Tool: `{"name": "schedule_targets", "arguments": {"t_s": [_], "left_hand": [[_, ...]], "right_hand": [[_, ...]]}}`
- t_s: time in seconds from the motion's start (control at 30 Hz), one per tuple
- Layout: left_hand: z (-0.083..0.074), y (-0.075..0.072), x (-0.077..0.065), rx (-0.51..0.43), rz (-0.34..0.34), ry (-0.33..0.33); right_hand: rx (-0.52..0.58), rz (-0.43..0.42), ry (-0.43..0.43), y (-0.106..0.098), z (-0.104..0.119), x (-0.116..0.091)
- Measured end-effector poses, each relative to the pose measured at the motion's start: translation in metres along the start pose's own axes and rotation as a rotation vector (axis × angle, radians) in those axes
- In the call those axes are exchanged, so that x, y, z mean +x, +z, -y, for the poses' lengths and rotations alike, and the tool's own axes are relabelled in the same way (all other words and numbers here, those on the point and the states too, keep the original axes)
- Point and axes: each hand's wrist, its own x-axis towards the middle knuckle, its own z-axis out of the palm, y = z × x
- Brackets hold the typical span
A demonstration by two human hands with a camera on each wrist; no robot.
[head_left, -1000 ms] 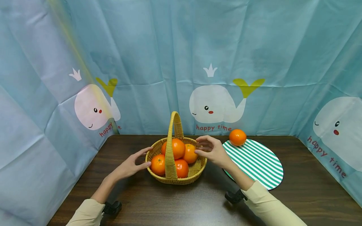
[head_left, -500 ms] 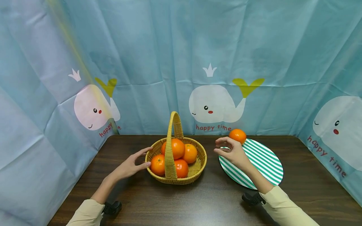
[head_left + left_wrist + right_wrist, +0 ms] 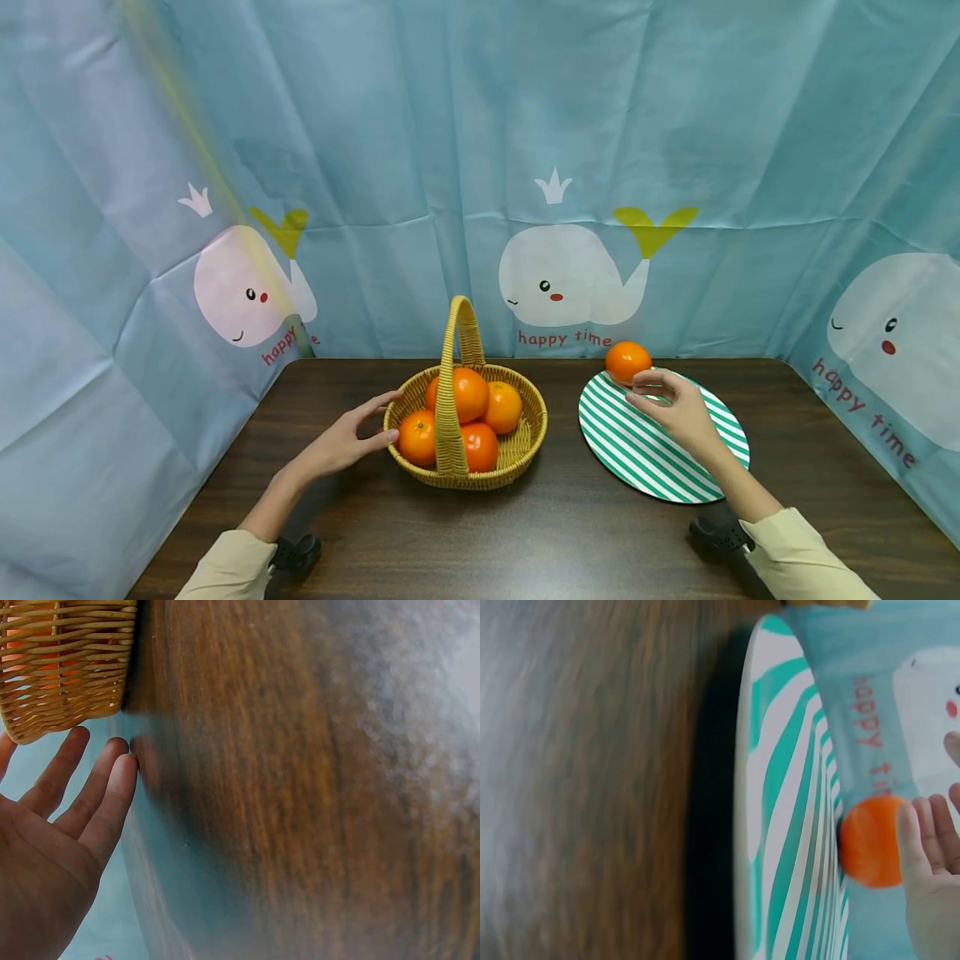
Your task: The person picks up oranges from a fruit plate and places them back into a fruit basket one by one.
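A yellow wicker basket [image 3: 525,454] with a tall arched handle holds several oranges [image 3: 470,395] in the middle of the table. At its left rim is my left hand [image 3: 341,442], fingers spread and nearly straight; the left wrist view has the fingertips [image 3: 120,774] right beside the woven side. My right hand [image 3: 678,410] hovers over a round green-and-white striped mat [image 3: 645,462], its fingers loosely bent with nothing held. A single orange [image 3: 627,362] sits at the mat's far left edge, just beyond those fingertips. The right wrist view shows this orange close beside the hand [image 3: 934,900].
The dark wooden table [image 3: 570,533] ends at a light blue curtain [image 3: 420,167] printed with whales, hanging right behind the basket and mat. Both wrists wear black bands with small devices [image 3: 720,533].
My right hand has moved right, away from the basket's right rim and across to the striped mat, near the single orange. The left hand stays at the basket.
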Motion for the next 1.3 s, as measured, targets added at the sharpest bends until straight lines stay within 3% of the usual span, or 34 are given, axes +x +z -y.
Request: {"name": "schedule_targets", "arguments": {"t_s": [0.43, 0.73, 0.93, 1.3], "left_hand": [[-0.002, 0.0, 0.0, -0.011, -0.005, -0.004], [-0.003, 0.001, 0.0, -0.005, -0.006, -0.014], [-0.002, 0.0, -0.001, 0.001, -0.007, -0.015], [-0.002, 0.0, -0.001, -0.002, -0.003, -0.013]], "right_hand": [[-0.137, -0.11, 0.059, -0.021, -0.008, -0.005], [-0.214, -0.105, 0.232, -0.028, -0.01, -0.001], [-0.187, -0.088, 0.331, -0.027, -0.013, 0.007], [-0.129, -0.156, 0.443, -0.005, -0.018, 0.037]]}}
